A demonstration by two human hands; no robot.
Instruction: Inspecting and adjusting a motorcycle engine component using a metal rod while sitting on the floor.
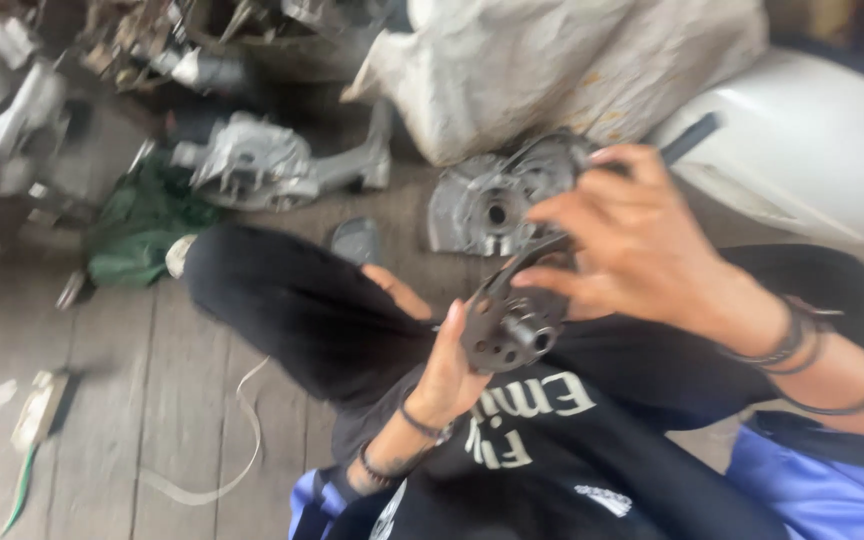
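- Gripping from both sides: my left hand (442,365) cups a small dark metal plate (512,325) from below, thumb and fingers closed around its near-left edge; my right hand (642,245) comes over the top, fingers curled on its far edge and around a black rod-like tool (687,140) that sticks out toward the far right; I cannot tell whether the tool is engaged in anything.
- Head view, position: the plate sits mid-frame, held in the air above my lap, just nearer than a grey metal casing (497,200) that lies on the wooden floor (152,400).
- Head view, risk as I judge it: the picture is motion-blurred, so the hands look to be moving fast; the left hold is only on the rim, and a twist from the right hand could lever the plate out and drop it onto my legs or the boards.
- Small holes and a central boss (532,335) show on the plate; a finger could slip toward those edges and get pinched or cut.
- Far left, another engine casing (252,165) and a green cloth (142,225) clutter the floor; a fallen part could roll in among them and be hard to find.
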